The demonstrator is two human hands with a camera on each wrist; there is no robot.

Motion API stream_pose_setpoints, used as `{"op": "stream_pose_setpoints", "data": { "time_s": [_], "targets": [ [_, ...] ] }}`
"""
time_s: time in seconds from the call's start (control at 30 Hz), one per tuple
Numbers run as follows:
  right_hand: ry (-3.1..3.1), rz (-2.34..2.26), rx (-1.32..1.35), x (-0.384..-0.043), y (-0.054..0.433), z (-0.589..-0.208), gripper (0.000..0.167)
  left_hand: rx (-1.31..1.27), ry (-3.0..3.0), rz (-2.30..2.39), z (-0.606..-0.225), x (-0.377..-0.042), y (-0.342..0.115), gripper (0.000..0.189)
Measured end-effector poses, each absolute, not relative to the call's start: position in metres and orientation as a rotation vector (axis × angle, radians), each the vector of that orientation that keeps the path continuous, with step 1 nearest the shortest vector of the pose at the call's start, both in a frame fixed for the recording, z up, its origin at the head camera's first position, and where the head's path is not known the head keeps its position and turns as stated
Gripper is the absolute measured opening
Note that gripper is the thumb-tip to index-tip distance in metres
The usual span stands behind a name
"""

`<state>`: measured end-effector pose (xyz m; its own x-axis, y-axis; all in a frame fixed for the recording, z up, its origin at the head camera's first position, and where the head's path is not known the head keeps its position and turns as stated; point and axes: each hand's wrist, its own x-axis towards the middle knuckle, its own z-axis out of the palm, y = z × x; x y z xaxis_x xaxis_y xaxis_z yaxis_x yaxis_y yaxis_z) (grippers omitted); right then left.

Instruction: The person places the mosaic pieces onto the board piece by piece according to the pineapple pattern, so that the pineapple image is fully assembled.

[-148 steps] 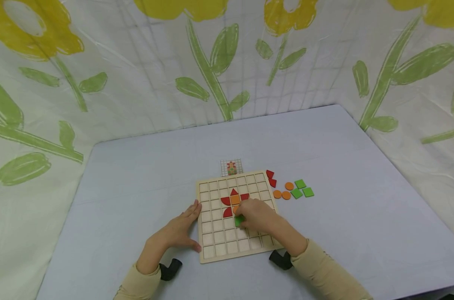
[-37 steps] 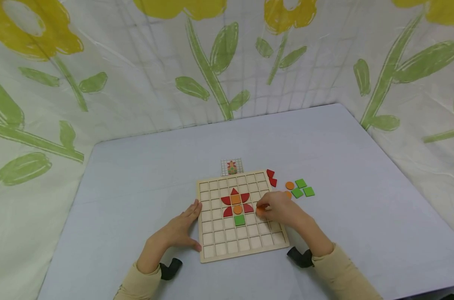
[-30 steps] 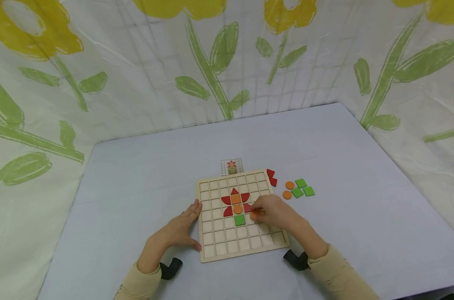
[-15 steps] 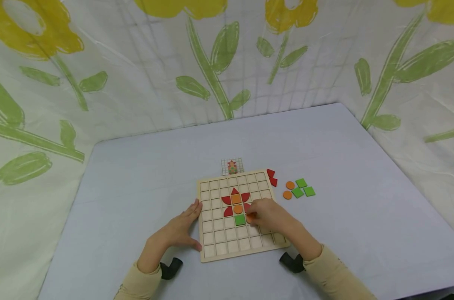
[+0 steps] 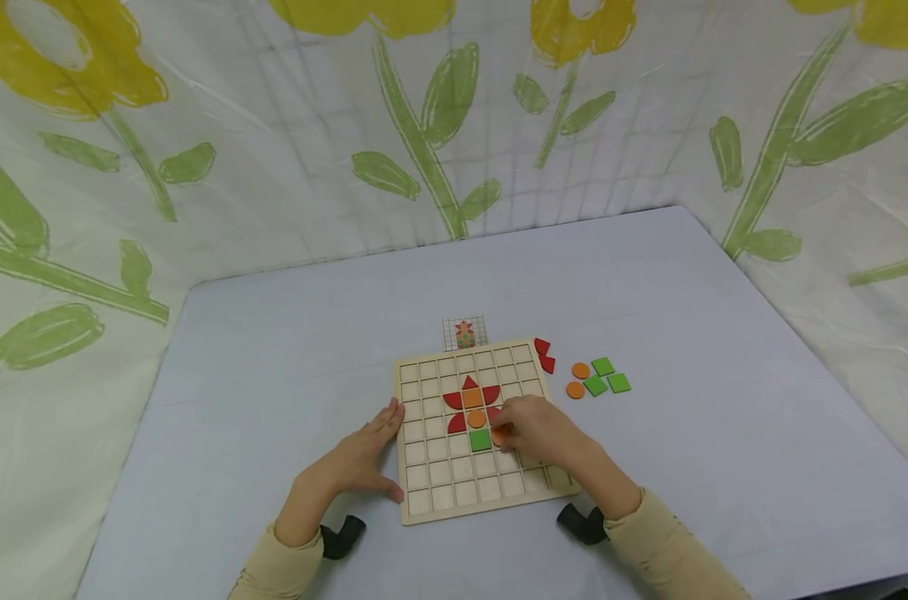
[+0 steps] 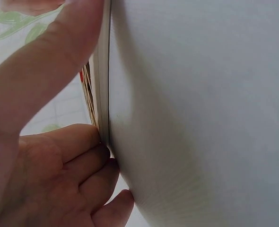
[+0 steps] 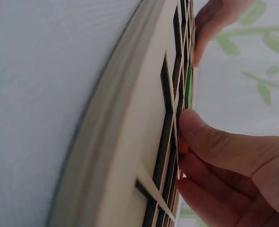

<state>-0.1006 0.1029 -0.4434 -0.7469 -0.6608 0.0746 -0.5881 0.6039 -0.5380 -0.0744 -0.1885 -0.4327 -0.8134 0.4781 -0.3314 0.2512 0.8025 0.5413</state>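
A wooden grid board [image 5: 440,502] lies on the table. My left hand [image 5: 352,460] rests against its left edge, thumb and fingers spread along the side; the left wrist view shows the fingertips [image 6: 85,137] at the rim. My right hand [image 5: 538,429] pinches an orange disc [image 5: 499,437] at the cell right of the green square tile [image 5: 480,440]. In the right wrist view the thumb partly hides that disc [image 7: 183,145]. Above the green tile sit another orange disc [image 5: 476,418], an orange square [image 5: 472,398], a red triangle [image 5: 470,382] and several red petal-shaped tiles [image 5: 453,401].
A small pattern card [image 5: 464,333] lies just beyond the board's far edge. To the right are loose red pieces [image 5: 547,364], two orange discs [image 5: 575,390] and several green squares [image 5: 618,382]. A flower-printed cloth [image 5: 288,192] hangs behind the table [image 5: 288,333].
My right hand left the pattern, picked up one loose orange disc and carried it left across the board to beside the green square. It has barely moved in the last half second. The left hand stayed put.
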Motion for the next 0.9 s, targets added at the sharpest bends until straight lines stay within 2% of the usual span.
{"op": "stream_pose_setpoints", "data": {
  "time_s": [0.23,0.5,0.9],
  "targets": [
    [2.667,-0.883,-0.998,-0.101,0.104,-0.442,0.014,0.544,2.529,0.671,-0.432,-0.074,-0.188,0.119],
    [2.676,-0.855,-0.952,-0.1,0.106,-0.44,0.022,0.544,2.53,0.662,-0.433,-0.074,-0.188,0.119],
    [2.683,-0.888,-0.732,-0.102,0.128,-0.429,0.025,0.546,2.534,0.658,-0.433,-0.075,-0.188,0.119]
  ]
}}
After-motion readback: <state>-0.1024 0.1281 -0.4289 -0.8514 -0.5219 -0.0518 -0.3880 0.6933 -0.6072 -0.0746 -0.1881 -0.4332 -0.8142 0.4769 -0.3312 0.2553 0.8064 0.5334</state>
